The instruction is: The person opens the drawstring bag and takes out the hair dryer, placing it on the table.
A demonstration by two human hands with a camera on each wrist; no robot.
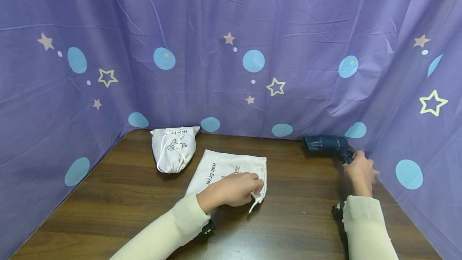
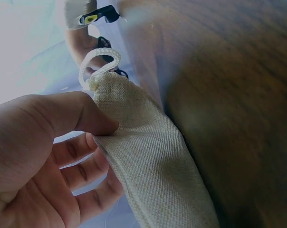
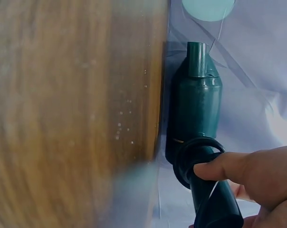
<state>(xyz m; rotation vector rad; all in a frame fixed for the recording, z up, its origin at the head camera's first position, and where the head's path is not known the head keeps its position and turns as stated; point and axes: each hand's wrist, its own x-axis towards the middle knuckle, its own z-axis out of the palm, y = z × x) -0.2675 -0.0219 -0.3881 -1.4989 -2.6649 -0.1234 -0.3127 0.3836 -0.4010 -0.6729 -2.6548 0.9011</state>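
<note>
My left hand (image 1: pixel 236 189) pinches the open-end edge of a flat white cloth drawstring bag (image 1: pixel 221 164) printed "Hair Dryer". In the left wrist view, thumb and fingers hold the woven bag (image 2: pixel 148 147) beside its looped white cord (image 2: pixel 100 53). At the table's far right, my right hand (image 1: pixel 361 171) grips the handle of a dark blue-green hair dryer (image 1: pixel 326 143), its nozzle pointing left. The right wrist view shows the thumb on the handle of this hair dryer (image 3: pixel 196 107), with the dark cord looped around it.
A second white drawstring bag (image 1: pixel 174 151), bulging and tied, sits at the back left of the brown wooden table (image 1: pixel 119 183). A purple curtain (image 1: pixel 202 71) with stars and blue dots hangs around the table's back and sides.
</note>
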